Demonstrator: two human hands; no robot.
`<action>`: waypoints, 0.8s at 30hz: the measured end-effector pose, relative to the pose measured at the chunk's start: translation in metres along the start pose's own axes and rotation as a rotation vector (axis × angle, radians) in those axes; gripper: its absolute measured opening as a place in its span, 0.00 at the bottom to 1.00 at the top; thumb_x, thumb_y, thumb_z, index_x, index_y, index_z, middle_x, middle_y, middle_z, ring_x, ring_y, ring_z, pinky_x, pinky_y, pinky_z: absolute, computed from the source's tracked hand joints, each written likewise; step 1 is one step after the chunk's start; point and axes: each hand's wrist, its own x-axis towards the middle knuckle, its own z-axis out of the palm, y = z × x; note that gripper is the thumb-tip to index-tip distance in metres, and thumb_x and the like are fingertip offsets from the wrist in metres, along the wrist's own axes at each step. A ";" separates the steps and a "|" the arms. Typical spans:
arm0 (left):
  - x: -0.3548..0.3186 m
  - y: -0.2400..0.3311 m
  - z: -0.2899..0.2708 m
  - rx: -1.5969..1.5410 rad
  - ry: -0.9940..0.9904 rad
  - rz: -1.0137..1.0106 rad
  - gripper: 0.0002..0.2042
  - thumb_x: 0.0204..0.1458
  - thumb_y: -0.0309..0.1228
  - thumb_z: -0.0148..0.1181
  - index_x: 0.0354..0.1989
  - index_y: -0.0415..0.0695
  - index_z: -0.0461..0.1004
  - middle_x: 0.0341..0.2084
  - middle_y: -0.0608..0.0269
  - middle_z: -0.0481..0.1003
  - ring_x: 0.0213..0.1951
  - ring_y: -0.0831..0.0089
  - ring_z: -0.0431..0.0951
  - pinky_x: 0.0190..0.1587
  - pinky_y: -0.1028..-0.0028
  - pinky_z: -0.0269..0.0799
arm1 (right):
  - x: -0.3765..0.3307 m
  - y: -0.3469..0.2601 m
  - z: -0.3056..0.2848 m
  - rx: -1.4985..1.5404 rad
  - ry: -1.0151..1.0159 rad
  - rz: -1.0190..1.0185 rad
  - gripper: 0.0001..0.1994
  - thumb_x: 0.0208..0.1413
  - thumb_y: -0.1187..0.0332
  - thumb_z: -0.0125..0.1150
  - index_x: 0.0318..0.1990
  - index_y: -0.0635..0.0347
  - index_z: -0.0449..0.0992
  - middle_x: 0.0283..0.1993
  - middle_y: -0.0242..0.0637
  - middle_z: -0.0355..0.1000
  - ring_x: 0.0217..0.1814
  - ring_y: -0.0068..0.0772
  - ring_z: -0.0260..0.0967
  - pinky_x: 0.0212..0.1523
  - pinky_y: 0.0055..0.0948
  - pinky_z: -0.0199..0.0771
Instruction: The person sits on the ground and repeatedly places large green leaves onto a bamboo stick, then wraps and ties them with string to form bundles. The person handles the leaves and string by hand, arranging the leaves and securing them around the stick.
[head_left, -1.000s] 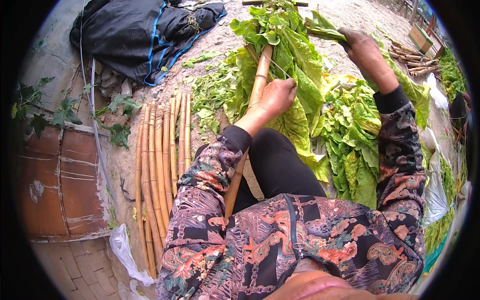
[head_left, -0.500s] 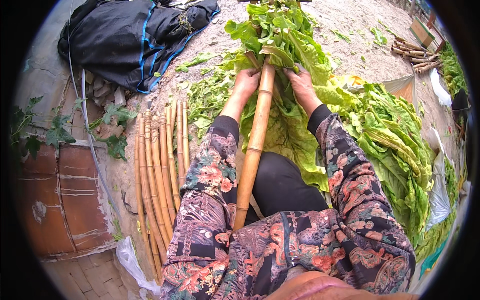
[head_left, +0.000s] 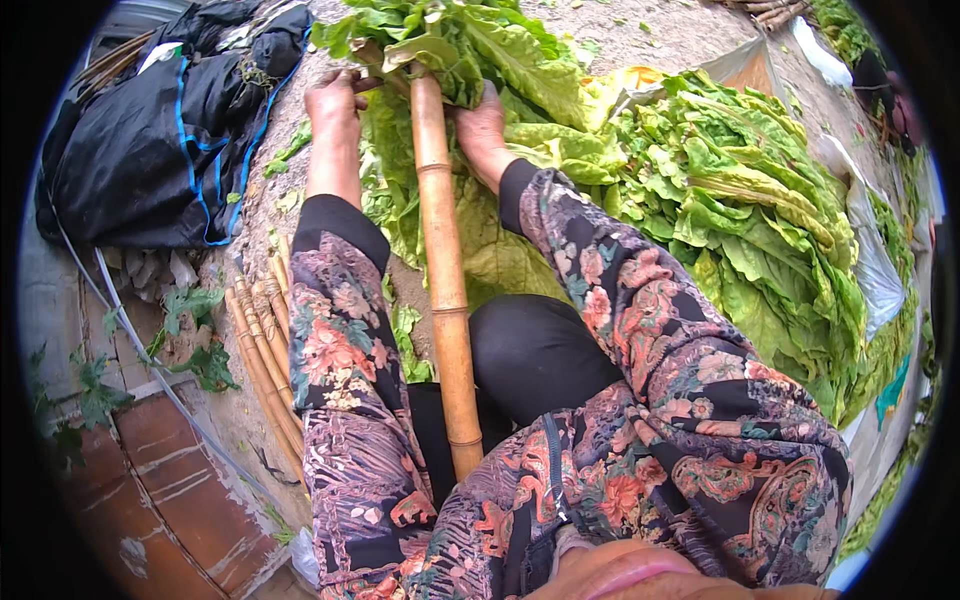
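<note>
A thick bamboo pole (head_left: 443,270), tan, smooth and ringed with dark nodes, ran from the person's lap up between the 2 forearms to a bunch of large green leaves (head_left: 455,40) at the top of the view. The leaves were broad, crinkled and veined, and they covered the pole's far end, so how they sat on it could not be made out. The left hand (head_left: 335,100) lay left of the pole, fingers curled down at the bunch's edge; whether it gripped a leaf or only pressed on it could not be told. The right hand (head_left: 482,125) was just right of the pole, fingers tucked under the leaves and partly hidden, apparently closed on them. Both sleeves were of a soft floral fabric in pink, black and grey, over dark trousers that hid the pole's near end. To the right, a heaped pile of leaves (head_left: 760,220) spread toward the rim, its far side bent and cut off by the lens. To the left, a bundle of thinner bamboo sticks (head_left: 262,340) lay on bare gritty ground, partly covered by the left sleeve, and a crumpled black cloth with blue trim (head_left: 150,150) lay beyond.
</note>
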 end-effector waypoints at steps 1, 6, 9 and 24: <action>0.014 -0.014 -0.022 0.172 -0.025 -0.060 0.07 0.56 0.26 0.50 0.35 0.34 0.72 0.24 0.57 0.77 0.13 0.77 0.67 0.17 0.80 0.58 | -0.005 -0.004 0.006 -0.133 -0.024 0.041 0.23 0.42 0.81 0.61 0.49 0.64 0.66 0.44 0.42 0.72 0.47 0.31 0.68 0.47 0.28 0.68; -0.062 -0.091 0.009 0.205 -0.103 -0.328 0.12 0.55 0.26 0.53 0.44 0.30 0.70 0.33 0.55 0.75 0.30 0.71 0.75 0.32 0.75 0.71 | -0.003 -0.027 -0.068 -0.413 -0.362 -0.207 0.38 0.40 0.65 0.67 0.61 0.62 0.56 0.58 0.52 0.61 0.61 0.46 0.59 0.61 0.34 0.58; -0.073 -0.120 -0.054 0.105 0.070 -0.399 0.09 0.57 0.27 0.52 0.40 0.34 0.72 0.25 0.60 0.74 0.22 0.75 0.72 0.25 0.77 0.71 | -0.018 -0.099 -0.147 -0.732 -0.501 -0.496 0.35 0.43 0.60 0.67 0.59 0.56 0.61 0.58 0.44 0.63 0.61 0.45 0.60 0.60 0.37 0.59; -0.222 -0.006 0.059 0.782 -0.161 0.765 0.06 0.54 0.28 0.54 0.34 0.40 0.75 0.21 0.53 0.74 0.23 0.64 0.74 0.29 0.69 0.68 | 0.046 -0.273 -0.420 -1.920 -0.135 -0.327 0.16 0.48 0.60 0.55 0.44 0.56 0.69 0.40 0.41 0.71 0.40 0.46 0.72 0.38 0.43 0.72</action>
